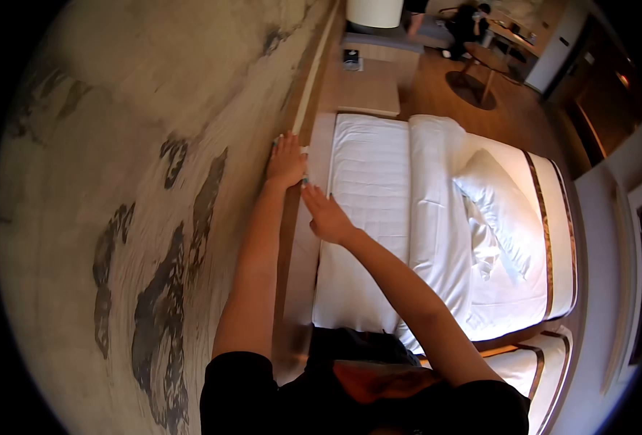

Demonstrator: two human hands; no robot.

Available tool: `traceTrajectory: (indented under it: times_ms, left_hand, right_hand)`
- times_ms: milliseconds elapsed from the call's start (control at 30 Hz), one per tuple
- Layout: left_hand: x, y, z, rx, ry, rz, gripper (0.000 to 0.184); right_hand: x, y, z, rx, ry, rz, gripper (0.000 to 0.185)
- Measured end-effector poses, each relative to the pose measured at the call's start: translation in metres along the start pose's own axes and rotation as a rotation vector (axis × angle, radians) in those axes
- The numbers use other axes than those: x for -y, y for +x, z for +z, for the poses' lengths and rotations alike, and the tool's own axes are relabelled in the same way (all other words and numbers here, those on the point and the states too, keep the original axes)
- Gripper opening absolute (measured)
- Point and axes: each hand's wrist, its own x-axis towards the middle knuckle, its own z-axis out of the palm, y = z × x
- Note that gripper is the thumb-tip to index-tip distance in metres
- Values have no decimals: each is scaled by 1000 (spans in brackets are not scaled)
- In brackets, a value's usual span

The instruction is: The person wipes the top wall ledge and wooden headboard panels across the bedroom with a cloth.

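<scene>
My left hand (pixel 287 161) lies with its fingers stretched out along the wooden ledge (pixel 286 261) where it meets the patterned wall (pixel 212 109). Just beside it, my right hand (pixel 326 216) reaches over the headboard edge, fingers extended and their tips close to my left wrist. A small pale spot shows by the left hand's side; I cannot make out what it is. No held object is visible in either hand. Below and to the right of the hands spreads a bed with a white quilted sheet (pixel 368 188).
A folded white duvet (pixel 437 210) crosses the bed, with a white pillow (pixel 506 210) on it. Beyond stand a bedside cabinet (pixel 368 87), a lamp (pixel 374 11) and a round wooden table (pixel 489 56). A seated person (pixel 467 29) is at the back. Another bed (pixel 527 370) is lower right.
</scene>
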Motion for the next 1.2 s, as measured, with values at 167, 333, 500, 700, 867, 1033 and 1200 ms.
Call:
traceTrajectory:
  times_ms: [167, 333, 500, 700, 867, 1033, 1200]
  left_hand:
    - [6, 3, 9, -44, 53, 13, 58]
    - [5, -35, 9, -86, -16, -37, 63]
    - [5, -94, 3, -35, 30, -18, 62]
    - [-8, -188, -20, 35, 76, -39, 59]
    - [-21, -269, -35, 28, 62, -69, 59]
    - [-30, -329, -45, 7, 177, -7, 58]
    - [-35, -327, -50, 64, 226, 3, 58]
  right_hand:
    - [12, -15, -6, 24, -22, 31, 73]
    - [25, -39, 0, 108, -3, 103, 73]
    - [29, -46, 8, 119, 25, 126, 71]
    - [27, -62, 24, 45, 61, 61, 63]
    - [26, -60, 31, -139, 150, -102, 58]
    - [24, -45, 24, -149, 124, -169, 59]
    - [10, -15, 27, -178, 68, -172, 57]
